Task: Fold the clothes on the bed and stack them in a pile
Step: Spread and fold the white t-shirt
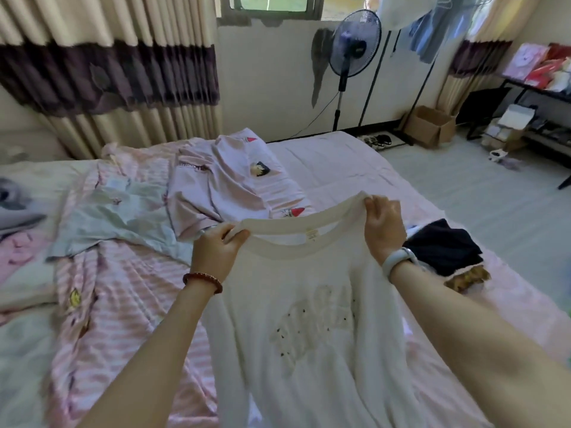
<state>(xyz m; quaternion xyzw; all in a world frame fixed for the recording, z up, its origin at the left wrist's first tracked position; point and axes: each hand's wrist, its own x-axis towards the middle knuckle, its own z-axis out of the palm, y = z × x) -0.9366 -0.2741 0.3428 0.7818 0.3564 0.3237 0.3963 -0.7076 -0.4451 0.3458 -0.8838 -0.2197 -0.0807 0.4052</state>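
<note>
Both hands up in front, holding a white T-shirt (309, 335) by its neckline, collar stretched between them, body of the shirt hanging down toward the camera over the bed (355, 168). Left hand (216, 251): fingers curled around the left side of the collar band, thumb on top, clenched tight on fabric; red bead bracelet (202, 281) on that wrist. Right hand (383, 230): pinching the right side of the collar, fingertips (369, 202) folded over the band edge, held slightly higher than the left; pale wristband (397, 261) on that wrist. Faint print on the shirt front below the grip, too blurred to read. Just right of the right wrist: dark folded garment (445, 245) on the bed, a small brown-yellow piece (468, 276) touching its near edge. Left of the left hand: pink striped garment (117, 291) spread flat, light green shirt (123, 220) lying over it. Beyond the collar: crumpled lilac printed shirt (222, 180). Farther back, past the bed: standing fan (353, 47) at the wall, cardboard box (429, 125) on the floor to its right.
</note>
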